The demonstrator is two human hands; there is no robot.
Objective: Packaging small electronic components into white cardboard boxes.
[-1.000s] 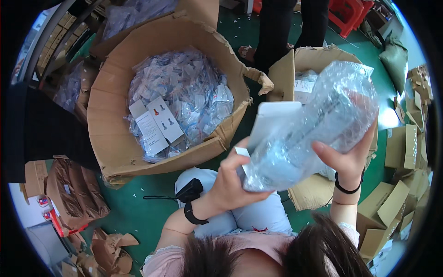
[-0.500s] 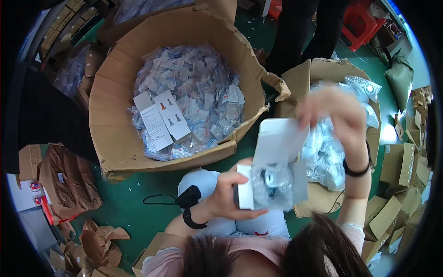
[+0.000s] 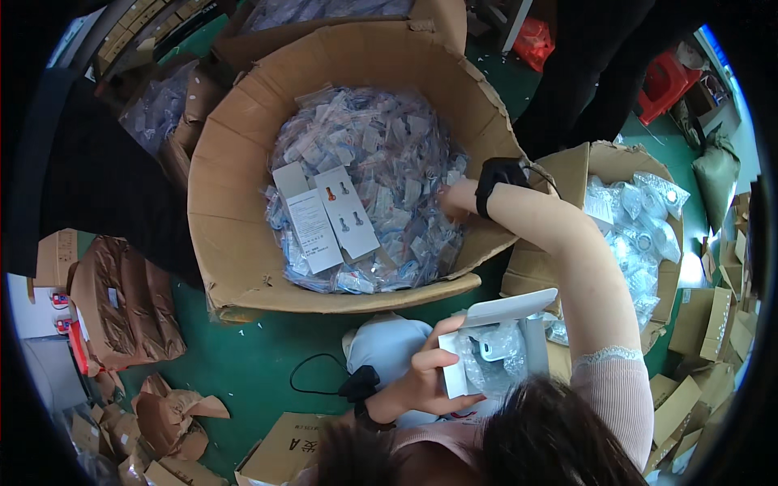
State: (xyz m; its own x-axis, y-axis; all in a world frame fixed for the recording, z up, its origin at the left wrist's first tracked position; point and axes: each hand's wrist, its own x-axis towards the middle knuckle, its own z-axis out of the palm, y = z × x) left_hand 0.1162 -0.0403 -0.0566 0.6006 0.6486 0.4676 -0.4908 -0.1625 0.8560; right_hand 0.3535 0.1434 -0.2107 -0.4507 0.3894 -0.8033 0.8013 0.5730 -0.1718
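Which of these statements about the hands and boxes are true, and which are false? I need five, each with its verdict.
1. The left hand holds a small white box. True.
2. The white box is shut. False: its flap is open, showing bubble wrap inside.
3. The right hand reaches into the large carton. True.
4. The smaller carton at right is full of brown paper. False: it holds clear, bubble-wrapped items.
5. White printed packaging lies on plastic packets. True.
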